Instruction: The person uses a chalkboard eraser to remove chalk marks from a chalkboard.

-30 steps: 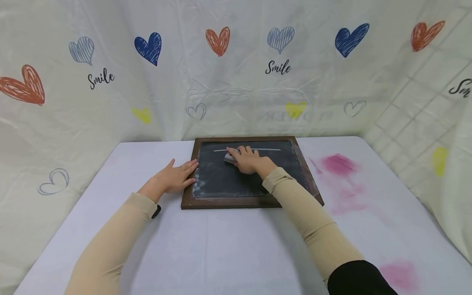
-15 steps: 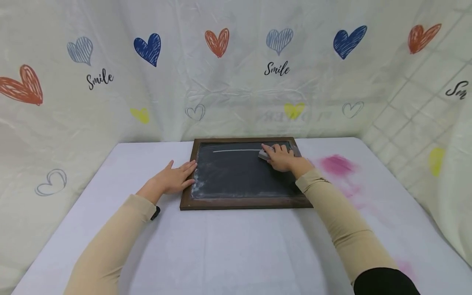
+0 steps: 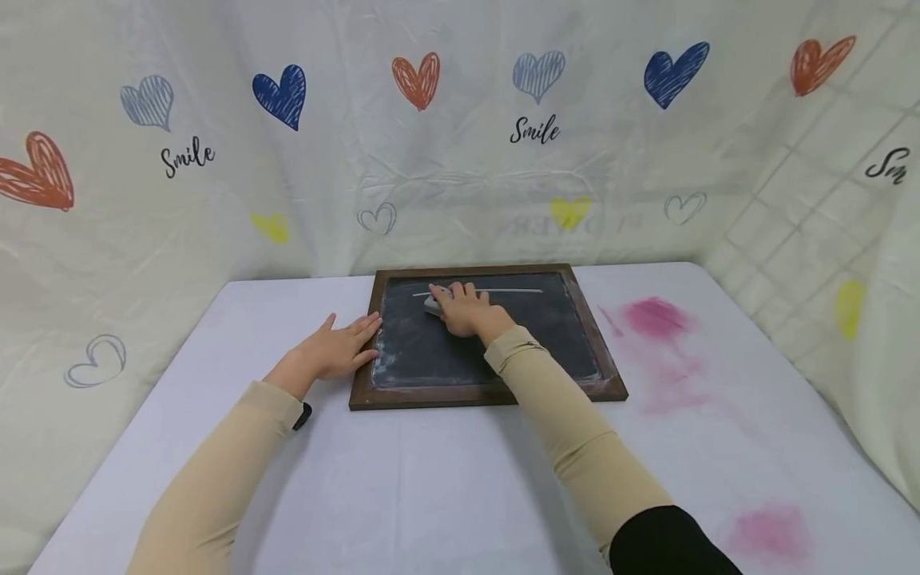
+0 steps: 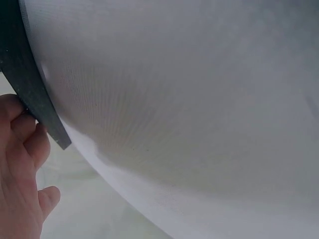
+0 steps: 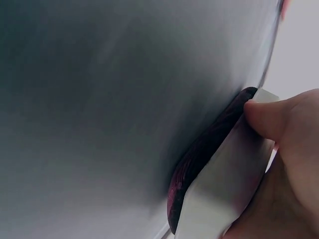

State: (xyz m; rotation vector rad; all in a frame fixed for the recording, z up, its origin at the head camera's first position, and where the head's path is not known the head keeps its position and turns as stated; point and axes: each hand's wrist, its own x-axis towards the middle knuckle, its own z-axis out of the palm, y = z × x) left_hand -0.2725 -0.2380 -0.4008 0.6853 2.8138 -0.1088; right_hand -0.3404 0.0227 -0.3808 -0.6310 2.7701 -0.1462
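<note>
A framed chalkboard (image 3: pixel 431 359) lies on the table near its far edge, with a white chalk line (image 3: pixel 513 291) across its upper part. My right hand (image 3: pixel 467 310) grips a chalkboard eraser (image 3: pixel 433 306) at the left part of that line. In the right wrist view the eraser (image 5: pixel 219 184) has a pale body and a dark felt pad (image 5: pixel 199 154) against the board; the thumb presses its side. My left hand (image 3: pixel 334 349) rests with straight, spread fingers on the board's left frame. The left wrist view shows those fingertips at the frame's edge (image 4: pixel 35 84).
A white cloth covers the table (image 3: pixel 402 495), with pink stains (image 3: pixel 656 318) to the right of the board. Behind and at the sides hangs a white curtain (image 3: pixel 460 168) printed with hearts and words.
My right hand has swept the eraser right along the chalk line and then back left, a little past where it began. The left hand has stayed on the frame; the line still shows.
</note>
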